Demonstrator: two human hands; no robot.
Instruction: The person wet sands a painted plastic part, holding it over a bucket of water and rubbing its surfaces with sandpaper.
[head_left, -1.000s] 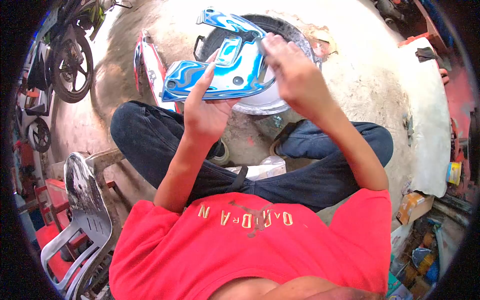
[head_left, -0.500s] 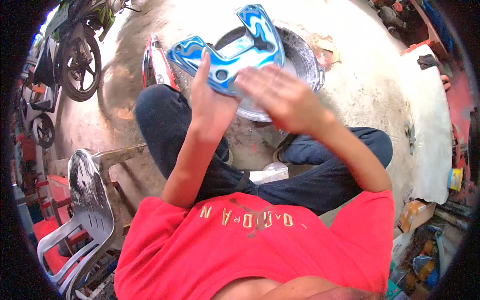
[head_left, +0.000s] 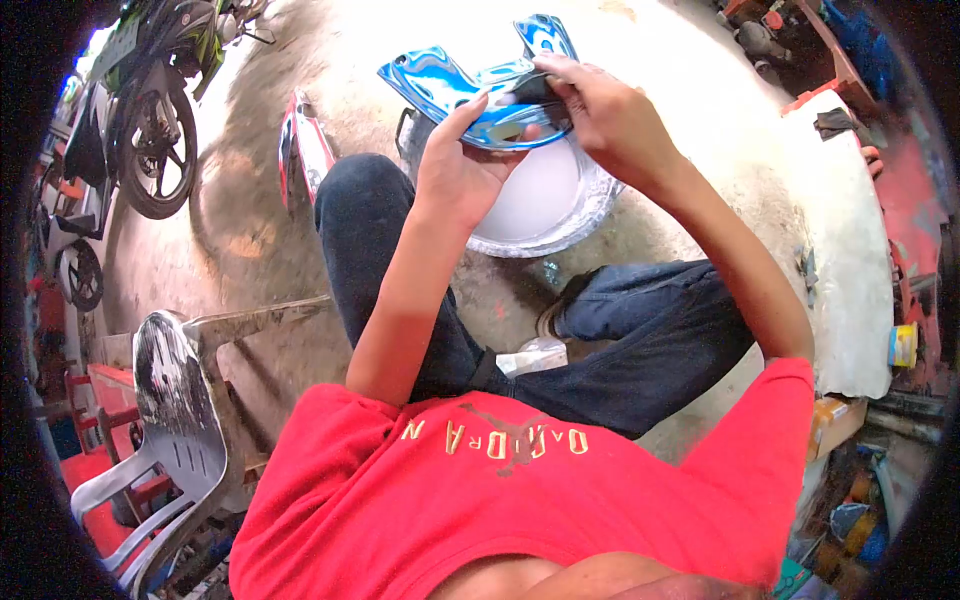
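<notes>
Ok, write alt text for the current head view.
A seated person in a red T-shirt and dark blue trousers holds a glossy, U-shaped, blue-and-white panel in the left hand, the right hand at its right side, over a round, mottled-grey basin. A mostly dark motorcycle stands at upper left.

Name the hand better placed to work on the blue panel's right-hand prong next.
Right, most likely: the right hand is at the right side of the blue panel, close to that prong. The left hand holds the near edge farther left, so it seems better suited to steadying.
</notes>
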